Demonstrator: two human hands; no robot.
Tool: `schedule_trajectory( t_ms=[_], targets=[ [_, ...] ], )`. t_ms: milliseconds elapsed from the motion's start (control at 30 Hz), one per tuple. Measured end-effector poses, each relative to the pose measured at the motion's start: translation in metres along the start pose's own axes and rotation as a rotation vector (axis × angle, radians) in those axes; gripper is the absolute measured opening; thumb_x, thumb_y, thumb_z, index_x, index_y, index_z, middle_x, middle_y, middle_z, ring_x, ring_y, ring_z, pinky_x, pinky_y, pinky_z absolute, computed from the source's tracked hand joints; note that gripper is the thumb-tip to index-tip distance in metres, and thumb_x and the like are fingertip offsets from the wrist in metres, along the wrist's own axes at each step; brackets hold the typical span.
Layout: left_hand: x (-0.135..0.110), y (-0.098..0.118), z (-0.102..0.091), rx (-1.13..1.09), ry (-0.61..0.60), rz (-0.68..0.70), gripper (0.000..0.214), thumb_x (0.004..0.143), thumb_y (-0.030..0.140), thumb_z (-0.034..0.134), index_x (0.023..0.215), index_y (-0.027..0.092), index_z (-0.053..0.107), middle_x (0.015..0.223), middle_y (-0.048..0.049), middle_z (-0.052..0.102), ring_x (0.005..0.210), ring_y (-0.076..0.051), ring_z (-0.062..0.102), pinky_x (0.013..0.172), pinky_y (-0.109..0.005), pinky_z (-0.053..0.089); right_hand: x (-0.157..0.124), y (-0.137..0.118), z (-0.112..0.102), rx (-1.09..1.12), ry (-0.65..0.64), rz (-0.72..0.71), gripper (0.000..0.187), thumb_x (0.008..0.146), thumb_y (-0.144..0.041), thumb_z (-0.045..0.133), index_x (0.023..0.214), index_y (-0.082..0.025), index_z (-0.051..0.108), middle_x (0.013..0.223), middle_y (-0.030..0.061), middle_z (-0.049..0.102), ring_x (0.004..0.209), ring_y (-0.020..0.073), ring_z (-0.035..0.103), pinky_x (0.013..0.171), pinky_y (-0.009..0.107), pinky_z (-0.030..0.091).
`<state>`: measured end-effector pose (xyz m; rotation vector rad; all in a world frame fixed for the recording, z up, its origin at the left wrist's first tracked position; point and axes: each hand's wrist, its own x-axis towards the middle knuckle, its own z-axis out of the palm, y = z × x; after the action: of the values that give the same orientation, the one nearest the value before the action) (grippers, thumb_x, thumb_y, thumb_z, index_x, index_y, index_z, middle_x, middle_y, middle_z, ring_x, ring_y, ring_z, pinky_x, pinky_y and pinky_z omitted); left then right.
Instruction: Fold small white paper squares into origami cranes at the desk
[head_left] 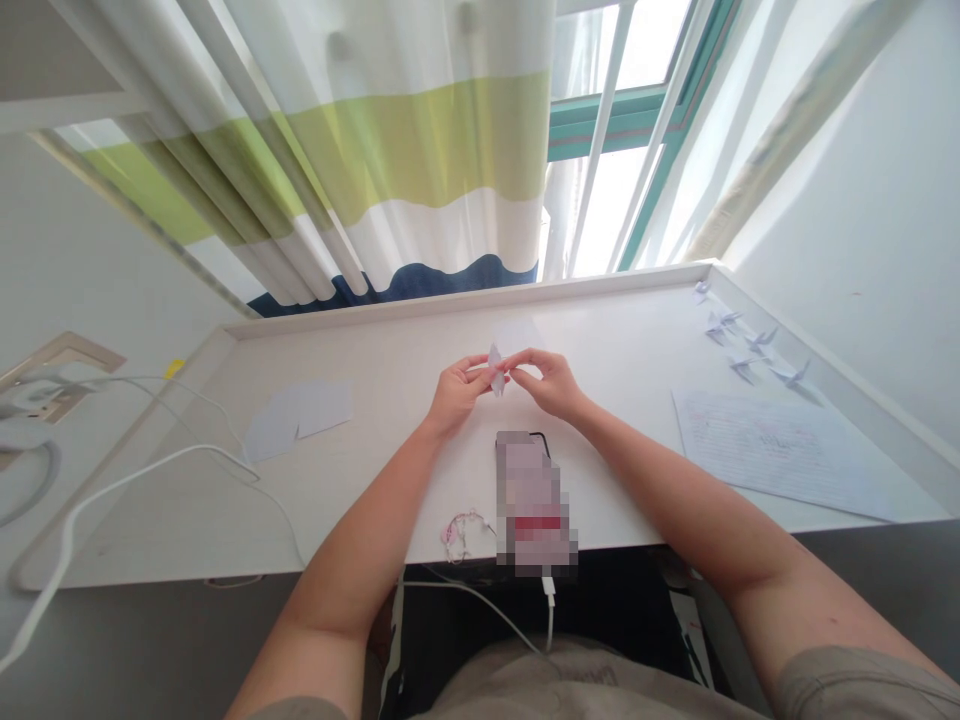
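Note:
A small folded piece of pale lilac paper (495, 377) is held upright between both hands over the middle of the white table (375, 470). My left hand (455, 392) pinches its left side with thumb and fingers closed. My right hand (546, 380) pinches its right side, fingers curled. Both forearms reach forward from the near edge. How the paper is folded is too small to make out.
Two blank paper squares (300, 415) lie at the left. Several folded paper cranes (750, 345) sit at the far right, beside a written sheet (780, 450). A phone (534, 500) with a cable lies near the front edge. White cables (150, 470) trail at the left. Striped curtain and window behind.

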<state>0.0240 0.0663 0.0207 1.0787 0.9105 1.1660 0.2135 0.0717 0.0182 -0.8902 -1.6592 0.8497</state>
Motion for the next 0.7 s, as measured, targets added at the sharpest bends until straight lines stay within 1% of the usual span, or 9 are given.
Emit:
schedule_trajectory(
  t_ms=[67,133,167,267,333,433,567,700],
  targets=[
    [-0.001,-0.001,0.001,0.014,-0.008,0.022,0.068,0.067,0.051,0.097,0.117,0.013,0.070,0.091,-0.0128,0.083,0.089,-0.028,0.080,0.096,-0.048,0.059,0.002,0.002,0.001,0.062,0.069,0.072,0.014,0.090,-0.037,0.071,0.093,-0.024,0.076,0.100,0.0055,0.081,0.099,0.0244,0.075,0.098,0.047,0.059],
    [0.000,-0.002,0.002,0.028,0.012,0.044,0.069,0.067,0.052,0.097,0.118,0.013,0.070,0.091,-0.0129,0.083,0.088,-0.028,0.080,0.094,-0.047,0.059,0.003,0.006,0.002,0.077,0.102,0.133,0.023,0.087,-0.044,0.075,0.096,-0.023,0.075,0.102,0.0068,0.080,0.096,0.0242,0.074,0.090,0.044,0.061],
    [0.000,-0.002,0.002,0.039,0.034,0.055,0.069,0.067,0.052,0.096,0.118,0.013,0.070,0.091,-0.0125,0.083,0.087,-0.027,0.080,0.093,-0.046,0.059,0.004,0.009,0.003,0.081,0.081,0.169,0.028,0.085,-0.047,0.078,0.097,-0.023,0.075,0.104,0.0077,0.080,0.094,0.0237,0.074,0.085,0.042,0.061],
    [0.001,-0.004,0.003,0.096,0.115,0.098,0.062,0.069,0.051,0.095,0.114,0.014,0.072,0.091,-0.0107,0.084,0.083,-0.024,0.078,0.090,-0.042,0.059,0.003,0.016,0.006,0.106,-0.062,0.243,0.038,0.081,-0.055,0.081,0.096,-0.021,0.075,0.100,0.0094,0.080,0.088,0.0224,0.074,0.076,0.037,0.060],
    [0.001,-0.005,0.003,0.132,0.142,0.128,0.056,0.071,0.050,0.094,0.110,0.015,0.073,0.092,-0.0100,0.084,0.083,-0.022,0.077,0.089,-0.039,0.058,0.003,0.018,0.008,0.134,-0.094,0.255,0.041,0.079,-0.057,0.083,0.094,-0.020,0.075,0.096,0.0093,0.080,0.086,0.0217,0.074,0.076,0.037,0.060],
    [0.001,-0.006,0.003,0.136,0.133,0.134,0.052,0.072,0.049,0.093,0.107,0.016,0.073,0.095,-0.0100,0.083,0.083,-0.021,0.076,0.087,-0.036,0.056,0.001,0.018,0.011,0.202,-0.076,0.270,0.041,0.080,-0.057,0.082,0.094,-0.019,0.074,0.092,0.0083,0.079,0.082,0.0198,0.074,0.080,0.038,0.061],
    [0.001,-0.003,0.001,0.108,0.099,0.065,0.052,0.068,0.045,0.095,0.106,0.016,0.074,0.097,-0.0093,0.083,0.079,-0.018,0.073,0.081,-0.033,0.054,0.001,0.016,0.010,0.257,-0.065,0.291,0.040,0.080,-0.056,0.083,0.091,-0.019,0.075,0.086,0.0071,0.080,0.077,0.0187,0.074,0.080,0.039,0.063],
    [0.001,0.001,-0.002,0.097,0.089,0.016,0.056,0.067,0.042,0.096,0.111,0.015,0.074,0.092,-0.0091,0.083,0.076,-0.017,0.071,0.083,-0.034,0.052,0.000,0.014,0.011,0.268,-0.057,0.297,0.039,0.078,-0.056,0.085,0.089,-0.019,0.076,0.083,0.0064,0.080,0.075,0.0187,0.074,0.080,0.040,0.064]
  ],
)
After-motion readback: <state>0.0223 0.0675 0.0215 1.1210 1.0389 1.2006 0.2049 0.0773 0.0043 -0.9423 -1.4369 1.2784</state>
